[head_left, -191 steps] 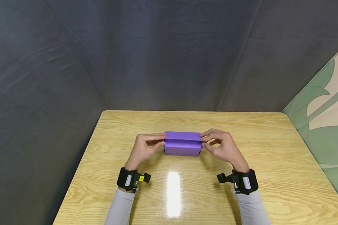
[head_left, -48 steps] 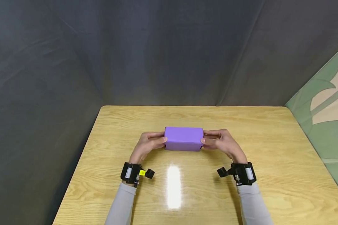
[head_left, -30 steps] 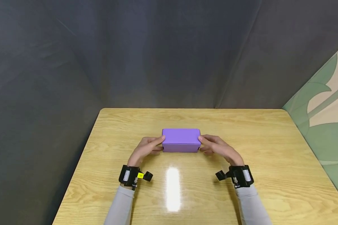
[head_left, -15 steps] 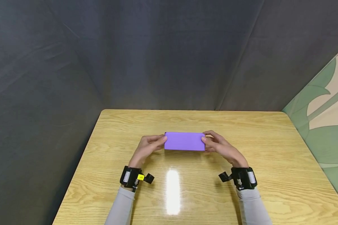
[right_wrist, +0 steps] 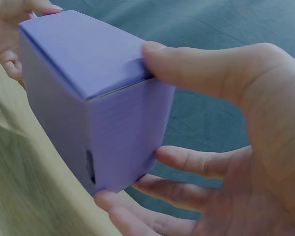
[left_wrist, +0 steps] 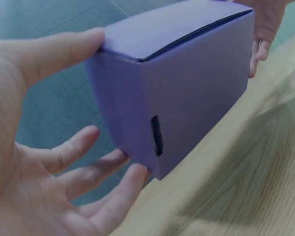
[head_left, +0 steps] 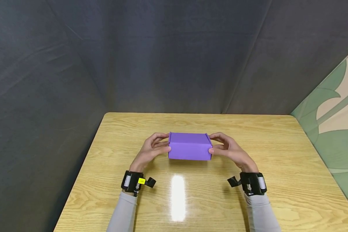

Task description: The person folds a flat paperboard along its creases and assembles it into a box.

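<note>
A purple cardboard box (head_left: pixel 189 151), lid closed down, is held up between both hands over the wooden table, tilted so that two of its faces show to the head camera. My left hand (head_left: pixel 150 149) grips its left end, thumb on one face and fingers spread toward the opposite edge. At the right end my right hand (head_left: pixel 233 150) holds it the same way, thumb at the near corner. The left wrist view shows a dark slot in the side of the box (left_wrist: pixel 191 83) and a thin gap along the lid edge. Another slot shows low on the box (right_wrist: pixel 120 132) in the right wrist view.
The wood-grain table (head_left: pixel 278 154) lies beneath the hands, with a bright light reflection in front of the box. A dark grey cloth (head_left: pixel 174 64) hangs behind and to the left. Green-and-beige patterned fabric (head_left: pixel 336 129) is at the right.
Earlier the lid stood partly raised; it is now down. The box has since been lifted and turned: half a second ago one face showed, now two. Both thumbs have moved lower.
</note>
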A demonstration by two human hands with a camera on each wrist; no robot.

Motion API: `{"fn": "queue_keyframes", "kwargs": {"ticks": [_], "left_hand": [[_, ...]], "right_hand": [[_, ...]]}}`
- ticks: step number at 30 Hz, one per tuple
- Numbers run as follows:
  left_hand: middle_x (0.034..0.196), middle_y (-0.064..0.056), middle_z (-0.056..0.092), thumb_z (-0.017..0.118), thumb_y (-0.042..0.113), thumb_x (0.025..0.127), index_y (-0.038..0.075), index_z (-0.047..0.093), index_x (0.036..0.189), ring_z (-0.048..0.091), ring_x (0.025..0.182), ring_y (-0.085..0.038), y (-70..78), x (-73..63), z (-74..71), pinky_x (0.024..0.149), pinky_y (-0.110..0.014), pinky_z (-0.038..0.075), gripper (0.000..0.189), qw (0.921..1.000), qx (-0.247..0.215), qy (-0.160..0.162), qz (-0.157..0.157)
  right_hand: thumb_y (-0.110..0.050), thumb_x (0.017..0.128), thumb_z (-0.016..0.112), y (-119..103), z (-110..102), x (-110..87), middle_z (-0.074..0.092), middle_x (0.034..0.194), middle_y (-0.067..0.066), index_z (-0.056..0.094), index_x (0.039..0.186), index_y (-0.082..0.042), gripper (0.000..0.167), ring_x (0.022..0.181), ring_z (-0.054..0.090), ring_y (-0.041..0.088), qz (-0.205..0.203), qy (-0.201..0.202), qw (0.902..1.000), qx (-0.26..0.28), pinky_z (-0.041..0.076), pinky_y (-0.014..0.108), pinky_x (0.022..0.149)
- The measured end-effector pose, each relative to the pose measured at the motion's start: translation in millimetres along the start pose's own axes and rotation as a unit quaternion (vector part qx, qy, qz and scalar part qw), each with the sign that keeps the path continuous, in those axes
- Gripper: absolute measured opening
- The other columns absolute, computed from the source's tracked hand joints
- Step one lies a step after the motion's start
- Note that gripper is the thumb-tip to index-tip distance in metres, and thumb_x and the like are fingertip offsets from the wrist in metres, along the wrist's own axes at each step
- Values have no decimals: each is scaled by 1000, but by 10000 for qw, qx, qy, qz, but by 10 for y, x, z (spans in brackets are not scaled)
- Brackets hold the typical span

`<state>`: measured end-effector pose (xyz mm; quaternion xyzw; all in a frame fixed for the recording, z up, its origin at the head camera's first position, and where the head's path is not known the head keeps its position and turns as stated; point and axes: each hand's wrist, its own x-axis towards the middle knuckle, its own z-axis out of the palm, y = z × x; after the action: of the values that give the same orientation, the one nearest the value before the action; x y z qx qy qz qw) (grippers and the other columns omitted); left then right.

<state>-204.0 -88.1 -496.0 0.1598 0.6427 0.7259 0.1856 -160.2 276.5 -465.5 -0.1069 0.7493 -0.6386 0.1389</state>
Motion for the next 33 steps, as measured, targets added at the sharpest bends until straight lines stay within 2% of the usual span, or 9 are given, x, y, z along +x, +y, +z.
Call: {"fn": "queue_keyframes", "kwargs": {"ticks": [6, 8, 11, 15, 18, 24, 33], "left_hand": [[164, -21, 45, 85, 0, 85, -6, 45, 150, 50, 146, -46, -11, 7, 0, 121, -50, 45, 76, 9987, -141, -456, 190], [166, -20, 41, 85, -3, 84, -5, 43, 151, 46, 149, -46, -23, 9, -2, 121, -52, 44, 78, 9977, -138, -616, 225], [168, -19, 36, 83, -8, 84, -3, 42, 152, 41, 152, -46, -44, 10, -9, 121, -49, 44, 79, 9963, -85, -806, 270], [172, -15, 29, 80, -16, 82, 0, 40, 151, 34, 157, -44, -69, 10, -12, 121, -41, 44, 81, 9950, 19, -978, 198], [175, -11, 23, 79, -21, 79, 2, 41, 149, 32, 158, -43, -93, 13, -5, 121, -39, 43, 83, 9945, 191, -1028, 31], [179, -11, 14, 77, -25, 76, 7, 43, 147, 33, 157, -48, -144, 22, 23, 123, -43, 41, 85, 9931, 447, -1015, -373], [178, -7, 15, 74, -29, 75, 8, 46, 143, 33, 157, -47, -124, 2, 64, 120, -46, 44, 82, 9918, 542, -921, -696]], "right_hand": [[1, 90, 82, 11, -66, -32, 35, 167, 26, 33, 164, -3, 89, 123, 72, 22, 10, -297, 9996, 29, 63, 34, 96], [0, 87, 86, 18, -71, -38, 31, 171, 24, 28, 168, -6, 100, 128, 70, 28, 63, -348, 9994, -7, 62, 34, 98], [-4, 83, 91, 29, -57, -41, 28, 174, 19, 27, 170, -12, 108, 136, 63, 40, 186, -404, 9989, -111, 62, 36, 98], [-3, 80, 93, 64, -30, -30, 22, 176, 17, 26, 171, -19, 114, 144, 52, 50, 233, -469, 9983, -254, 61, 41, 101], [2, 80, 91, 106, -12, -16, 18, 176, 22, 23, 171, -19, 116, 147, 46, 54, 229, -542, 9976, -370, 59, 47, 105], [12, 77, 88, 165, 46, 19, 21, 171, 34, 21, 168, -16, 116, 146, 44, 57, 443, -638, 9957, -511, 56, 53, 108], [18, 76, 85, 180, 106, 30, 21, 171, 34, 19, 168, -11, 117, 146, 45, 57, 588, -623, 9934, -759, 55, 54, 109]]}}
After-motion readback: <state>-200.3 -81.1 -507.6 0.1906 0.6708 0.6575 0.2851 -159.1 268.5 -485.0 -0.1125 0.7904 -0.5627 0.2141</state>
